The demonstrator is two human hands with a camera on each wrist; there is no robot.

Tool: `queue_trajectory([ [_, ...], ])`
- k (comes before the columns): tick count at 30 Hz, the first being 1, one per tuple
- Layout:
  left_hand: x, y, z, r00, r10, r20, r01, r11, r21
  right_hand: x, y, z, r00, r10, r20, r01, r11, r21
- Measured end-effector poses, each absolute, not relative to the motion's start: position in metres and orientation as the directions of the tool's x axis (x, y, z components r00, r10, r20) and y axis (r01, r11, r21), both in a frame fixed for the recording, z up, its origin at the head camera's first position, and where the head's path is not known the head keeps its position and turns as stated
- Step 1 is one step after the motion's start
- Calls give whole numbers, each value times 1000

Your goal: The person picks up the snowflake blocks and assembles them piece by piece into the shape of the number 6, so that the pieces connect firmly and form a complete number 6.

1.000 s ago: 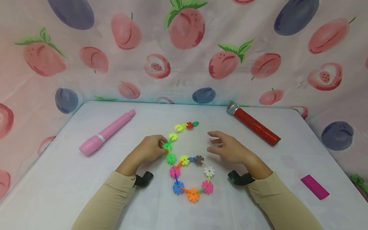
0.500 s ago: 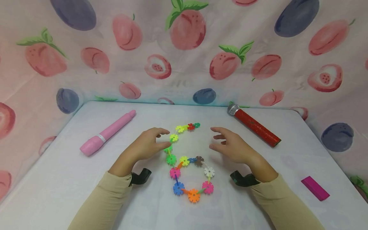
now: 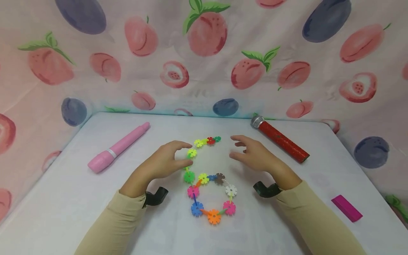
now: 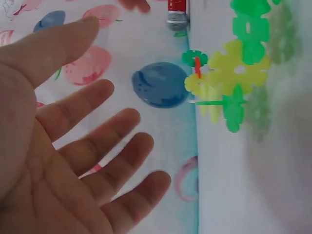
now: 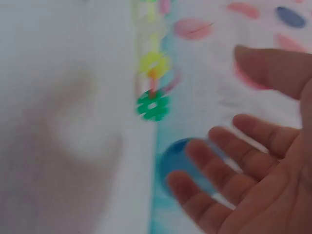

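Note:
A chain of colourful notched, flower-shaped plastic discs (image 3: 214, 216) lies mid-table in the head view, laid out like a figure 6 with its tail pointing away. Just left of the tail is my left hand (image 3: 164, 161), thumb and fingers apart, hiding one green disc. The left wrist view has this hand (image 4: 68, 165) holding nothing, with the yellow disc (image 4: 239, 68) beyond it. My right hand (image 3: 255, 156) hovers to the right of the loop, fingers loosely bent around nothing. In the right wrist view, the chain's dark green end disc (image 5: 152, 106) appears beside that hand (image 5: 253, 180), blurred.
A pink microphone-shaped stick (image 3: 118, 147) lies at the left. Towards the back right is a red microphone (image 3: 282, 140) with a silver head. A magenta bar (image 3: 347, 208) rests near the right edge. Fruit-print cloth (image 3: 204, 71) hangs behind the white table.
My left hand has let go of a green disc on the chain, its fingers spreading apart. The right hand has shifted slightly away from me. The chain's shape looks the same.

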State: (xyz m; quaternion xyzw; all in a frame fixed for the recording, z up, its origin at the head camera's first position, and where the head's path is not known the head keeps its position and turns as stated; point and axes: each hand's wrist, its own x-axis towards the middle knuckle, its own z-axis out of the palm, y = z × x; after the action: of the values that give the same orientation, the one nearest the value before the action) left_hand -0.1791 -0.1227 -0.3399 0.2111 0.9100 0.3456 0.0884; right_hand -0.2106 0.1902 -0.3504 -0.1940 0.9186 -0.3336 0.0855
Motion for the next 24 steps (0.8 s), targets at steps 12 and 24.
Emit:
queue_trajectory([
  [12,-182,-121,-346,-894,445,-53,268,626,732,-268,161,-374,-896,-429,-114,-220,653,-725],
  [24,-183,-122,-347,-891,453,-42,278,615,738,-261,165,-379,-898,-417,-142,-201,675,-710],
])
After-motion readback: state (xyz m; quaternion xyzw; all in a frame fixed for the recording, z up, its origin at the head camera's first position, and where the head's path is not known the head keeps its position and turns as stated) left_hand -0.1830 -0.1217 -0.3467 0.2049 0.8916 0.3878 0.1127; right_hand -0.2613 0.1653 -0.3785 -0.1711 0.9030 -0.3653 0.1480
